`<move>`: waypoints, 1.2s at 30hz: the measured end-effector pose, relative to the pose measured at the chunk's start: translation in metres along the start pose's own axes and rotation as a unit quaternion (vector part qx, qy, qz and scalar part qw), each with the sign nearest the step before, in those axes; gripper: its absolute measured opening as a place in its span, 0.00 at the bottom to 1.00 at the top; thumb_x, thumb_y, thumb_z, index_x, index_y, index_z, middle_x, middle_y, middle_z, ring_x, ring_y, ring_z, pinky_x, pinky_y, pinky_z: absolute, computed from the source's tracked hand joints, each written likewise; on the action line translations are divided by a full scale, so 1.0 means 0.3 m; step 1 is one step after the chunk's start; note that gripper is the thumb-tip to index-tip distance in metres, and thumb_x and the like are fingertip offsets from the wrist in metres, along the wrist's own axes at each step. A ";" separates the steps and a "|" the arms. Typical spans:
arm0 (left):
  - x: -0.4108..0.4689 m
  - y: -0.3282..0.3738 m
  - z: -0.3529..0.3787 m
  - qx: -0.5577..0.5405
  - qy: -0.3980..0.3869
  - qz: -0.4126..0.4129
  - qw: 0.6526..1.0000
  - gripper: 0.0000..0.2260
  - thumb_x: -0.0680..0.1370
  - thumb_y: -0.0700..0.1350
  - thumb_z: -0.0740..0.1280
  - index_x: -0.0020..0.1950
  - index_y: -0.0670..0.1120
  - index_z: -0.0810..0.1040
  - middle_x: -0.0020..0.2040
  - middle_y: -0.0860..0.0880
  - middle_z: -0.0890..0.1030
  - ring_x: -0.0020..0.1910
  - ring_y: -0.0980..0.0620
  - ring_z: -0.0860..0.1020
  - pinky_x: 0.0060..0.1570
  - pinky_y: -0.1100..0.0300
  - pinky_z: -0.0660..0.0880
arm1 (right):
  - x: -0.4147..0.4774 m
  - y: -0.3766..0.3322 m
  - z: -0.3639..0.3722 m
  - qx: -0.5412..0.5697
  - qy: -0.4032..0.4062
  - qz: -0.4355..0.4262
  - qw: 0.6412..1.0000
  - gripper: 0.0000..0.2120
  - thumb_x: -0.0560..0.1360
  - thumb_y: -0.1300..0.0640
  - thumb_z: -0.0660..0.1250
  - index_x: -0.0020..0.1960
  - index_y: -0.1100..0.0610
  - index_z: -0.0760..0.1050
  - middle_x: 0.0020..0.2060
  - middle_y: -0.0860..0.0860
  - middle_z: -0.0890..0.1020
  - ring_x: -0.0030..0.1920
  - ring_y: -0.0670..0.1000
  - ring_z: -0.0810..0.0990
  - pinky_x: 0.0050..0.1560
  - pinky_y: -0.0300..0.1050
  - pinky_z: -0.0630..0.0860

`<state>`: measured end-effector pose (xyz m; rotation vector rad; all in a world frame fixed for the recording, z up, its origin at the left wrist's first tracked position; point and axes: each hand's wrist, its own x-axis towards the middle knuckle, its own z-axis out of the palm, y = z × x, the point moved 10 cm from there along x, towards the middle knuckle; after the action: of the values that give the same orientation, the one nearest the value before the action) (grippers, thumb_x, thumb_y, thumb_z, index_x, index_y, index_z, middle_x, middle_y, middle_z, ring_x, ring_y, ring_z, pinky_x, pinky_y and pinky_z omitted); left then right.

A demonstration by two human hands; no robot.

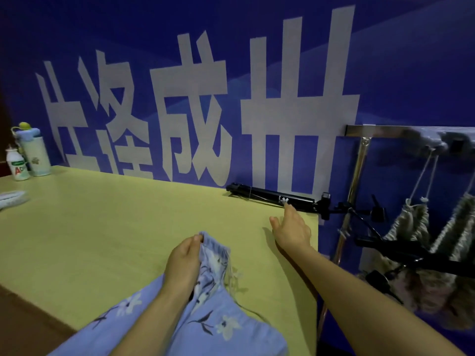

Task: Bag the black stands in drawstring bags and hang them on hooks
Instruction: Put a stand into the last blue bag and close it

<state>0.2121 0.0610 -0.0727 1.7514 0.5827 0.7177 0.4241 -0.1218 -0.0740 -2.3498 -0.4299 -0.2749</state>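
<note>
A black folded stand lies along the table's far edge against the blue wall, its clamp end sticking past the table's right corner. My right hand reaches toward it with fingers straight, the index fingertip touching the stand. My left hand pinches the mouth of a light blue flowered drawstring bag that lies on the yellow table near the front edge. To the right, grey bags hang by white cords from a metal hook rail; black stand parts poke out of them.
Two drink bottles stand at the table's far left corner. A pale object lies at the left edge. A chrome upright pole stands just right of the table. The blue wall with large white characters closes the back.
</note>
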 end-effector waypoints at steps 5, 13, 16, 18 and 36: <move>0.072 -0.014 0.003 -0.001 0.034 0.017 0.999 0.11 0.82 0.44 0.56 0.53 0.46 0.78 0.45 0.52 0.76 0.46 0.52 0.73 0.51 0.60 0.65 | 0.184 0.001 0.058 -0.103 0.016 -0.036 0.994 0.30 0.80 0.45 0.56 0.77 0.54 0.51 0.77 0.51 0.55 0.77 0.53 0.51 0.75 0.57 0.48; 0.106 -0.010 0.008 0.026 0.045 0.043 0.998 0.10 0.82 0.44 0.54 0.49 0.47 0.75 0.39 0.56 0.73 0.37 0.62 0.70 0.48 0.61 0.64 | 0.346 -0.014 0.116 -0.228 0.018 -0.075 0.971 0.39 0.74 0.36 0.60 0.76 0.56 0.54 0.73 0.56 0.65 0.74 0.57 0.61 0.74 0.58 0.53; 0.108 -0.016 0.011 0.027 0.039 0.047 0.998 0.14 0.82 0.45 0.54 0.37 0.52 0.68 0.33 0.57 0.67 0.34 0.62 0.66 0.40 0.59 0.66 | 0.343 -0.027 0.097 -0.270 0.044 -0.077 0.959 0.37 0.73 0.33 0.60 0.71 0.58 0.64 0.66 0.57 0.72 0.68 0.59 0.67 0.71 0.57 0.61; 0.111 -0.019 0.013 0.034 0.034 0.045 0.998 0.15 0.82 0.46 0.54 0.35 0.54 0.66 0.33 0.56 0.66 0.33 0.62 0.64 0.41 0.58 0.66 | 0.336 -0.039 0.087 -0.283 0.054 -0.088 0.954 0.33 0.73 0.34 0.60 0.67 0.58 0.69 0.61 0.57 0.74 0.65 0.58 0.70 0.68 0.54 0.64; 0.032 -0.041 -0.027 -0.037 0.054 0.001 0.998 0.13 0.82 0.47 0.56 0.38 0.47 0.70 0.39 0.44 0.73 0.40 0.51 0.71 0.44 0.55 0.68 | -0.075 -0.330 0.006 -0.311 -0.034 -0.347 0.884 0.16 0.79 0.50 0.59 0.64 0.56 0.66 0.54 0.55 0.76 0.51 0.54 0.73 0.51 0.47 0.73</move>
<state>0.2125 0.0765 -0.0812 1.6524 0.6186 0.8290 0.3659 -0.0578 -0.0209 -2.7271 -1.3973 -0.7571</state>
